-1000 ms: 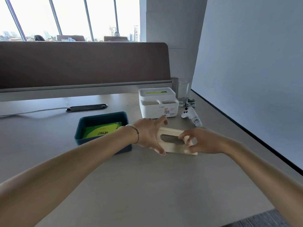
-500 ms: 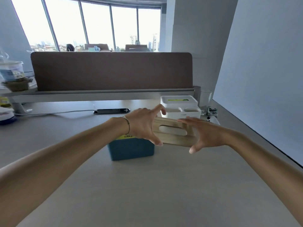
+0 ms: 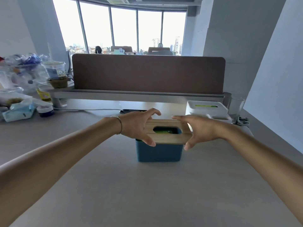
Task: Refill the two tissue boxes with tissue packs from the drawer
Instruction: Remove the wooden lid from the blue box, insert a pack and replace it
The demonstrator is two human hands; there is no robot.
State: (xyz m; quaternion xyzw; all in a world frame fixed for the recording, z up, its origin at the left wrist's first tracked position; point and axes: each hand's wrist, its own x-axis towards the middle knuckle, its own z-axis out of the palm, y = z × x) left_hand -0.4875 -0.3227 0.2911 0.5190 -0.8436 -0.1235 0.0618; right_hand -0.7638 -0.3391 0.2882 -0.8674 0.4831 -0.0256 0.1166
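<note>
Grey desk (image 3: 147, 194) is filling the near field, both bare forearms reaching forward across it from the lower corners and converging at mid-frame. Left hand (image 3: 137, 126), thin bracelet (image 3: 119, 125) on the wrist, is gripping the left end of the wooden lid (image 3: 165, 138), thumb down over the near edge, fingers arching over the far edge. Right hand (image 3: 200, 130) is mirroring that on the right end, thumb pointing down at the near corner, fingers stretching along the far edge. Lid is being held level right over the blue tissue box (image 3: 159, 151), about at its rim; cannot tell if it is seated. Green tissue pack (image 3: 164, 131) is showing through the oval slot in the lid, inside the box. Blue box is standing upright on the desk, centre. Farther back right, white tissue box (image 3: 206, 108) is sitting with green showing in its top slot, clear glass (image 3: 236, 105) just beside it near the wall. Dark flat object (image 3: 131, 110) is lying behind the left hand, a cable running left from it. Far left, blue wipes pack (image 3: 18, 110), small jar (image 3: 45, 110), plastic cup (image 3: 55, 69) and clutter of bags are piling up. Brown divider panel (image 3: 147, 74) is standing across the back of the desk, windows (image 3: 123, 27) beyond.
</note>
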